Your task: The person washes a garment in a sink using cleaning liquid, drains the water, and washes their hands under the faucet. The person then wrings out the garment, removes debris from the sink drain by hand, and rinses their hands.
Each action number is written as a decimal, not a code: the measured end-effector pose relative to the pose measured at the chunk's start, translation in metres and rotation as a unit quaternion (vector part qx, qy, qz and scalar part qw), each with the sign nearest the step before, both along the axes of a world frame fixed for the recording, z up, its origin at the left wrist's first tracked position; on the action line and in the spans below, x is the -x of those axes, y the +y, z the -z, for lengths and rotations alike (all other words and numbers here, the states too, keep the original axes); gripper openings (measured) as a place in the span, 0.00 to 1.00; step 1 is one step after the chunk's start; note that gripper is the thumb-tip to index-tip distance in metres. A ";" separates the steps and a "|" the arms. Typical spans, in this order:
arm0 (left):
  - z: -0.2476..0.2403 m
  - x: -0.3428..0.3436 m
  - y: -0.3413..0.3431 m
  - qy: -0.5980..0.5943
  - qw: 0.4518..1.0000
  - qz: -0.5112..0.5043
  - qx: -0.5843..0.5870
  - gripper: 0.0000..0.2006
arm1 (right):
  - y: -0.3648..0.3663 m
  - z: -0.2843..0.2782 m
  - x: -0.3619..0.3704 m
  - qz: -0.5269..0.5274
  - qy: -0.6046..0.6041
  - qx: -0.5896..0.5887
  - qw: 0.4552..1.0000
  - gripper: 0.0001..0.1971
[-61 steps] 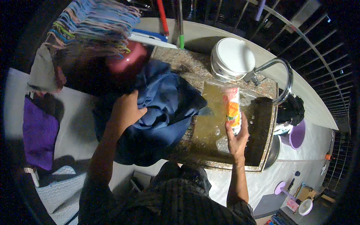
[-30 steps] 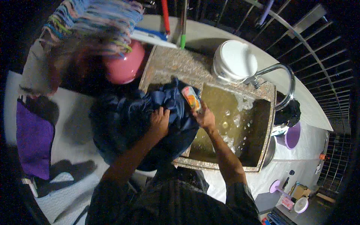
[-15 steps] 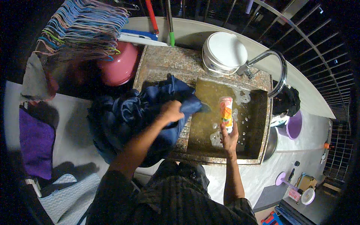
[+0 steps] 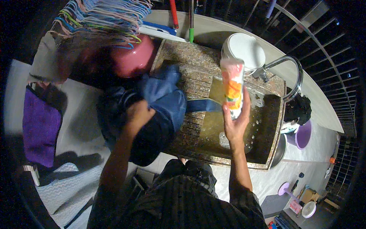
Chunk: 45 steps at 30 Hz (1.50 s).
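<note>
A bundle of shiny dark blue cloth (image 4: 166, 110) lies over the left side of the stone washing sink (image 4: 182, 129), hanging past its left edge. My left hand (image 4: 139, 116), somewhat blurred, is closed on the cloth. From the bundle a flat blue strip (image 4: 204, 105) stretches right, over the murky water (image 4: 213, 124) in the basin. Above this water my right hand (image 4: 238, 128) holds a white bottle (image 4: 233, 86) with pink and orange print, upright between thumb and fingers. Its exact kind I cannot make out.
Behind the sink are a white lidded bucket (image 4: 246, 51) and a curved metal tap (image 4: 297, 72). Many hangers (image 4: 103, 17) hang at the far left over a pink tub (image 4: 135, 57). A purple bucket (image 4: 303, 135) stands right of the sink.
My left hand has pulled the cloth left, drawing the blue strip out across the ridged stone. The right hand has raised the bottle up and closer to me. The view has shifted slightly.
</note>
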<state>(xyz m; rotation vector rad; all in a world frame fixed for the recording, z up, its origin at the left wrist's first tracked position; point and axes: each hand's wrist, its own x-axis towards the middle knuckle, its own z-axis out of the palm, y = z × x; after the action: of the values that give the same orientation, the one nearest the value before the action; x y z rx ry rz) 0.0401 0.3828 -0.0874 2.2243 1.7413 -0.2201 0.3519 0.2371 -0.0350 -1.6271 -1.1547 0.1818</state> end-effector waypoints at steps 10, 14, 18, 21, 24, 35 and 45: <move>0.057 -0.060 -0.029 0.001 0.987 0.159 -0.031 0.22 | 0.080 0.174 0.079 -0.134 -0.110 0.417 0.892 0.39; 0.069 -0.055 -0.035 0.002 0.984 0.170 -0.047 0.25 | 0.100 0.169 0.055 -0.135 -0.026 0.290 0.947 0.37; 0.083 -0.052 -0.045 -0.003 0.989 0.130 -0.068 0.24 | 0.122 0.021 0.057 -0.064 0.066 0.004 0.996 0.36; 0.078 -0.064 -0.037 0.023 0.992 0.122 -0.035 0.23 | 0.119 0.032 0.078 -0.038 -0.016 0.100 0.994 0.35; 0.083 -0.081 -0.040 -0.042 0.987 0.144 -0.062 0.24 | 0.095 0.152 0.073 -0.078 -0.125 0.299 0.943 0.39; 0.026 -0.050 -0.073 -0.062 0.985 0.163 -0.015 0.25 | 0.122 0.099 0.063 -0.011 -0.094 0.153 0.984 0.34; -0.065 0.021 -0.129 -0.148 0.970 0.166 -0.097 0.44 | 0.124 0.099 0.053 -0.069 -0.074 0.331 0.938 0.32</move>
<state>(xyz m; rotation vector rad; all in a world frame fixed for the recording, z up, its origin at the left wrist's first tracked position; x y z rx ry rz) 0.0194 0.2542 -0.0226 2.5269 1.2778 0.2109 0.2990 0.3607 -0.1343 -2.1708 -1.4173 0.5994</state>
